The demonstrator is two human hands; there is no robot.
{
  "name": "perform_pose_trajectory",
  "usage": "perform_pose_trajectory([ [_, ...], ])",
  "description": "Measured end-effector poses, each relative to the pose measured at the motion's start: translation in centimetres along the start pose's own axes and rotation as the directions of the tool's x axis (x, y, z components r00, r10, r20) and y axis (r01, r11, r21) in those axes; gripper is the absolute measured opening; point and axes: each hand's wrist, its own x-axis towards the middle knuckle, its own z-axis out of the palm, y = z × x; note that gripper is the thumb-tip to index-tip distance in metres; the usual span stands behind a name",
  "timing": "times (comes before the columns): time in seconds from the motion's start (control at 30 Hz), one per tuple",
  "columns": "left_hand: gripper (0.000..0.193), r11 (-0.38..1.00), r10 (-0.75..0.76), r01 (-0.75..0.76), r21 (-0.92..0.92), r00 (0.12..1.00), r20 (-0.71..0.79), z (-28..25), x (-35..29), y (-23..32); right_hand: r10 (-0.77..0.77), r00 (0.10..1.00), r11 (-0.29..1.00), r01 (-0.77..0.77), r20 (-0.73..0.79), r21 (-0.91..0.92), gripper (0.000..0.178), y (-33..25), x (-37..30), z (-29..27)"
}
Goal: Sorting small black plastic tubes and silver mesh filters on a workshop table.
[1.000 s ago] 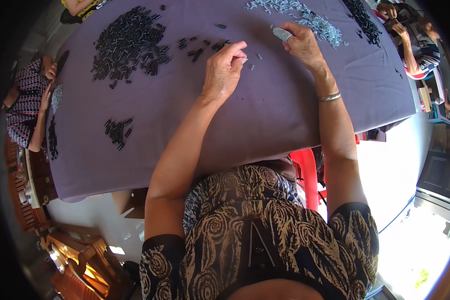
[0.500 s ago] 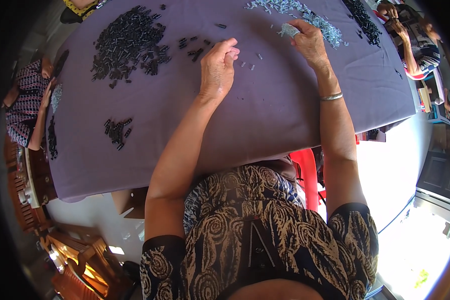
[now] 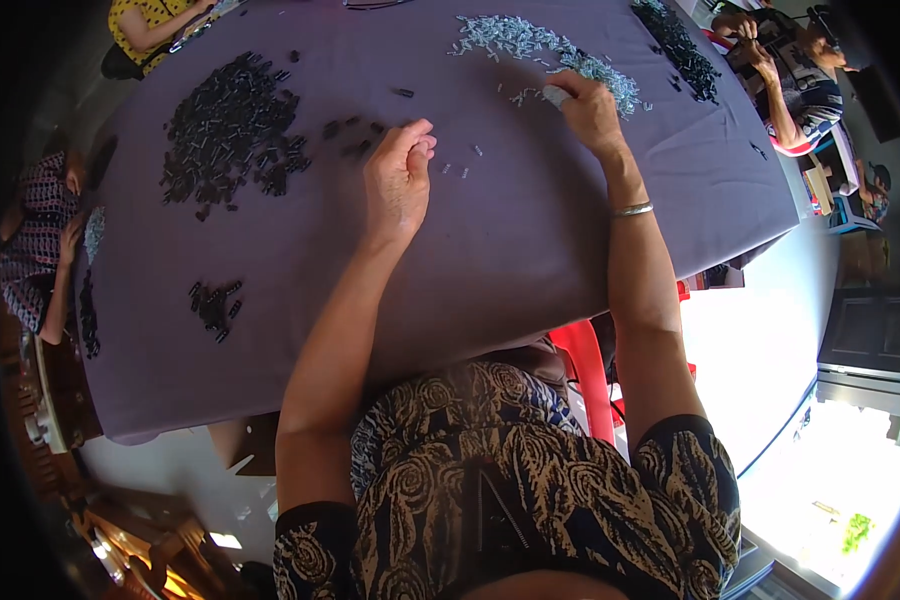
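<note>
My right hand (image 3: 592,115) is closed, thumb and fingers pinched together, at the near edge of a pile of small clear plastic pieces (image 3: 515,38). Something pale and clear (image 3: 556,95) shows at its fingertips, apparently some of these pieces. A few loose clear pieces (image 3: 521,97) lie just left of the fingertips. My left hand (image 3: 400,180) is held over the purple cloth with its fingers curled in; what they hold, if anything, is hidden. Near it are several small black pieces (image 3: 350,125). A large heap of black pieces (image 3: 232,125) lies farther left.
A smaller cluster of black pieces (image 3: 215,308) sits near the left front of the purple-covered table (image 3: 490,270). Another black heap (image 3: 678,50) lies at the far right. Other people (image 3: 40,230) sit around the table. A red chair (image 3: 585,375) is beneath me.
The view has shifted, so the table appears lower and farther left. The clear clump at my right fingertips looks smaller, with loose pieces now beside it. My left hand stays curled.
</note>
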Motion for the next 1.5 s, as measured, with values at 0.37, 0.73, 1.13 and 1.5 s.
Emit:
perform_pose_trajectory([
  [0.37, 0.023, 1.000, 0.022, -0.022, 0.013, 0.999, 0.024, 0.3, -0.1, -0.1, -0.270, 0.947, 0.936, 0.300, 0.173, -0.183, 0.028, -0.8, 0.1, 2.0],
  [0.73, 0.024, 1.000, 0.013, -0.012, -0.008, 1.000, 0.010, 0.6, -0.1, -0.1, -0.166, 0.944, 0.982, 0.186, 0.284, -0.045, 0.016, -2.4, -1.0, 1.4],
  [1.13, 0.030, 0.993, -0.009, 0.014, -0.117, 0.999, 0.042, 0.8, -0.3, 1.2, -0.193, 0.902, 0.922, 0.032, 0.386, 0.387, 0.009, -4.8, -1.8, 1.1],
  [1.5, 0.036, 0.961, -0.021, 0.045, -0.272, 0.996, 0.091, 1.3, -0.4, 1.5, -0.158, 0.728, 0.736, -0.363, 0.667, 0.571, 0.010, -7.3, -2.7, 1.5],
])
